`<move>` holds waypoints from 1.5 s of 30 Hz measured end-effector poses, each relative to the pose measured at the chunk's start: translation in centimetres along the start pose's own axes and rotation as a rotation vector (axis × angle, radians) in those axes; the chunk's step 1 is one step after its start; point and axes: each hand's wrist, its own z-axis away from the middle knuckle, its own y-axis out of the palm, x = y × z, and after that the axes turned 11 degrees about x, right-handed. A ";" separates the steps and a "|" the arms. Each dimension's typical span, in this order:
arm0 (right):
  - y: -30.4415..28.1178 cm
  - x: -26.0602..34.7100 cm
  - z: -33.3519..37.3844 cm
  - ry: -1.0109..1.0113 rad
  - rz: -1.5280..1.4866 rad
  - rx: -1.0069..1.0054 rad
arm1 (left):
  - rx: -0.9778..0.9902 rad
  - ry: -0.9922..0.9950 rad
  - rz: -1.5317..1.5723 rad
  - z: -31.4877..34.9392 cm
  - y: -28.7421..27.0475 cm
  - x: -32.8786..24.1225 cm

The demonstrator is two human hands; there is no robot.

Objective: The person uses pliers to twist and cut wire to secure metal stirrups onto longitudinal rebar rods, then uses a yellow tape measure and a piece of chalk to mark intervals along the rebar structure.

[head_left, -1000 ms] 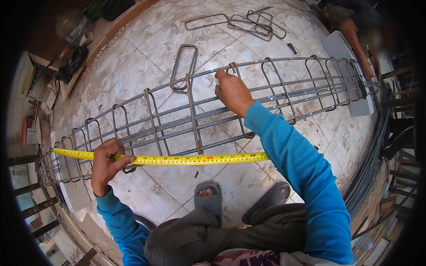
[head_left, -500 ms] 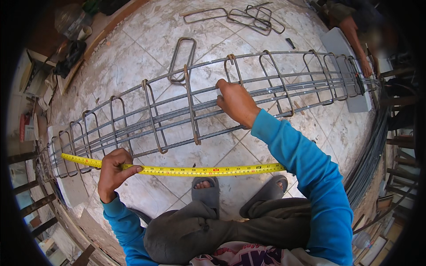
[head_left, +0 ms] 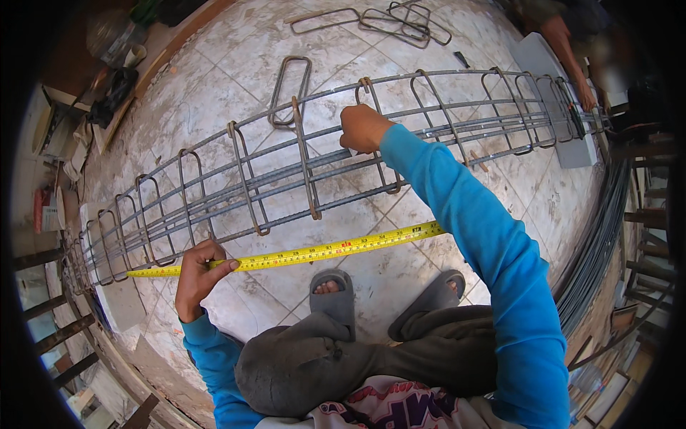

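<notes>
The left hand (head_left: 200,277) pinches a flat yellow measuring tape (head_left: 321,252) beside a long grey steel-bar cage (head_left: 305,161).
The tape spans the cage's near side toward the blue right sleeve (head_left: 471,204); the right hand (head_left: 366,129) curls above the bars, its hold unclear.

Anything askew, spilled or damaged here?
Minor: one loose steel loop lies skewed on the dirt-smeared floor, its near end overlapping the rebar cage in view, apart from the jumbled loops farther off. No obvious spill or damage.
</notes>
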 end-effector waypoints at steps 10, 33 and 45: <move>2.2 -0.6 2.0 -0.015 0.009 -0.106 | 0.014 -0.020 0.031 1.6 0.6 1.1; 8.3 0.2 8.7 -0.134 -0.220 -0.367 | 0.056 -0.108 -0.106 1.9 2.8 0.3; 8.2 -0.9 9.0 -0.156 -0.297 -0.348 | 0.093 -0.055 -0.120 0.9 3.8 0.8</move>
